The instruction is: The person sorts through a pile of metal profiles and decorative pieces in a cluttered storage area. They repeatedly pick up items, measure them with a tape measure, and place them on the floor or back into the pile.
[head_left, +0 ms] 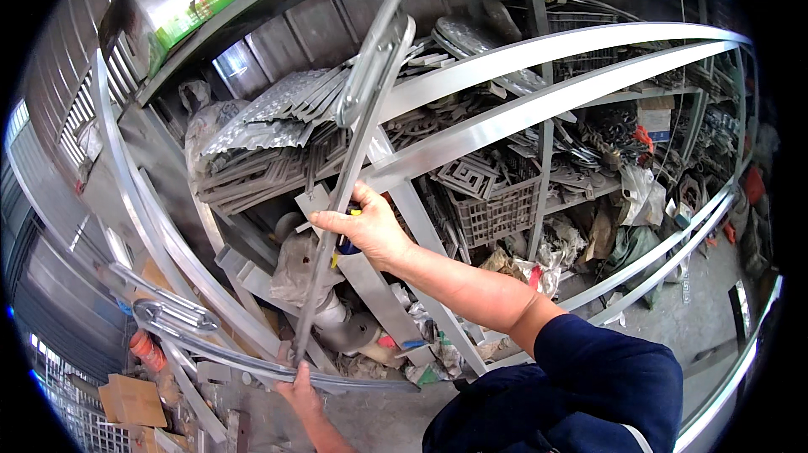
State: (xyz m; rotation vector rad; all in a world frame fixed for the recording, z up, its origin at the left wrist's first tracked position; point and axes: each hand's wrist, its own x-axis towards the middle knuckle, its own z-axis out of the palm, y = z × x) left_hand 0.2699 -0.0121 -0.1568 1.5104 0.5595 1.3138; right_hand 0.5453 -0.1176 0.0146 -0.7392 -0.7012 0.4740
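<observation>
Supporting the metal bar (352, 165), likely stiff, takes 2 grips: right hand (376, 230) holds mid-length, left hand (302, 396) lower end.

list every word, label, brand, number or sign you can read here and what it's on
White-and-green printed cardboard box, upper left: print too small and blurred to read.
White-and-blue cardboard box, on the right-hand shelves: markings too small to read.
Long grey metal bar in the right hand: no text I can make out.
</observation>
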